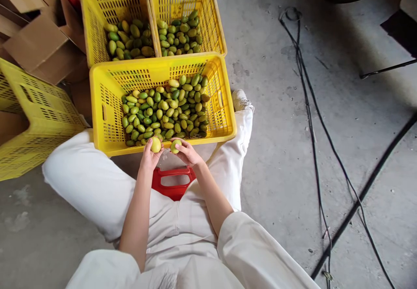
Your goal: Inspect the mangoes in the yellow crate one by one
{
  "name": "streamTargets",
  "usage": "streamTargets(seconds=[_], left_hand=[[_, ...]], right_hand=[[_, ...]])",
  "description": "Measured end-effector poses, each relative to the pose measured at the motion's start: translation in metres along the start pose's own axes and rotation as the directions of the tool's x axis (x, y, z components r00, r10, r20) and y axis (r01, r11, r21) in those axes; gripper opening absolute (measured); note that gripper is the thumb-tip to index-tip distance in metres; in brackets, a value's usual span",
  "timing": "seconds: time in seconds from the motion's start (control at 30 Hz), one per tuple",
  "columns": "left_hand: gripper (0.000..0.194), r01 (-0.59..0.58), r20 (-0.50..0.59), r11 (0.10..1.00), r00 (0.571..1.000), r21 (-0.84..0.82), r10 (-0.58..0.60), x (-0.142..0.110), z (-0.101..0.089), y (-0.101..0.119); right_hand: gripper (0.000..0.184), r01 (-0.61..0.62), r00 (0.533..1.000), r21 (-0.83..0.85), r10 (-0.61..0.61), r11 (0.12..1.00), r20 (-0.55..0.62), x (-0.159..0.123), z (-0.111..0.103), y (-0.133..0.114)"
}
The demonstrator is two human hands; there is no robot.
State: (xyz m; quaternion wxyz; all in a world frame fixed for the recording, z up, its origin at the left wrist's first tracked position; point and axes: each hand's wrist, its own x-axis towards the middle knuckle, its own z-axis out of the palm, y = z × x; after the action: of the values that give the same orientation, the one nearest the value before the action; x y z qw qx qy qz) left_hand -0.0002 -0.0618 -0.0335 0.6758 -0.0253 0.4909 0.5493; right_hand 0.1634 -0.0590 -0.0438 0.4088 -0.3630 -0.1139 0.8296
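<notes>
My left hand [150, 155] is closed around a pale yellow-green fruit [155, 144], round to oval and like a small mango. Close beside it, my right hand [189, 153] grips a second greenish fruit [176, 146] between thumb and fingers. Both hands are at the near rim of a wide yellow crate [100, 143], between my knees. Many loose oval fruits [169, 111], from dark green to yellow, cover the bottom of that crate. Part of each held fruit is hidden by my fingers.
Behind stand two yellow crates, the left one [94, 28] and the right one [211, 19], both with similar fruit. Another yellow crate [48, 102] and cardboard boxes [39, 45] are at left. Below my hands shows a red plastic stool [172, 191]. Black cables [312, 106] cross the floor.
</notes>
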Motion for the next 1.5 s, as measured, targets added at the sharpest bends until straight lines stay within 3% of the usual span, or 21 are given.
streamTargets(seconds=[0.2,0.3,0.4,0.5,0.7,0.87,1.07,1.23,1.37,1.5], left_hand=[[0.025,-0.001,0.073,1.0,0.997,-0.024,0.003,-0.005,0.002,0.003],[0.022,0.029,0.059,0.999,0.998,0.035,-0.031,-0.007,0.004,0.004],[0.018,0.047,0.084,0.996,0.995,0.071,-0.053,-0.006,0.005,0.004],[0.012,0.041,0.103,0.999,0.994,0.01,-0.042,-0.005,0.008,0.005],[0.018,0.063,0.018,0.989,0.998,-0.135,-0.062,-0.006,0.011,0.01],[0.012,0.044,-0.022,0.997,0.999,-0.063,-0.046,-0.002,0.007,0.005],[0.02,0.008,0.094,1.0,0.996,-0.023,-0.006,-0.005,0.006,0.003],[0.025,0.034,0.085,0.998,0.996,0.056,-0.038,-0.005,0.005,0.002],[0.02,0.019,0.137,1.0,0.99,-0.016,-0.016,-0.005,0.005,0.005],[0.023,0.072,0.133,0.993,0.989,-0.093,-0.059,-0.009,0.008,0.009]], right_hand=[[0.036,0.033,0.999,0.026,-0.033,0.999,0.011,-0.001,0.002,-0.001],[0.03,0.052,0.996,0.006,-0.051,0.999,-0.071,0.0,0.004,0.001],[0.024,0.151,0.982,0.037,-0.145,0.988,-0.119,0.003,0.007,0.002],[0.035,0.203,0.975,0.088,-0.193,0.975,-0.108,0.006,0.008,0.001],[0.042,0.184,0.975,0.098,-0.169,0.978,-0.145,0.005,0.008,-0.001],[0.035,0.13,0.983,0.093,-0.116,0.987,-0.143,0.003,0.008,-0.004],[0.036,0.108,0.98,0.069,-0.095,0.992,-0.176,0.003,0.008,0.002],[0.033,0.184,0.968,0.099,-0.163,0.978,-0.189,0.007,0.012,0.006],[0.04,0.2,0.971,0.179,-0.17,0.963,-0.17,0.009,0.012,0.003],[0.041,0.234,0.958,0.139,-0.204,0.962,-0.203,0.008,0.01,0.004]])
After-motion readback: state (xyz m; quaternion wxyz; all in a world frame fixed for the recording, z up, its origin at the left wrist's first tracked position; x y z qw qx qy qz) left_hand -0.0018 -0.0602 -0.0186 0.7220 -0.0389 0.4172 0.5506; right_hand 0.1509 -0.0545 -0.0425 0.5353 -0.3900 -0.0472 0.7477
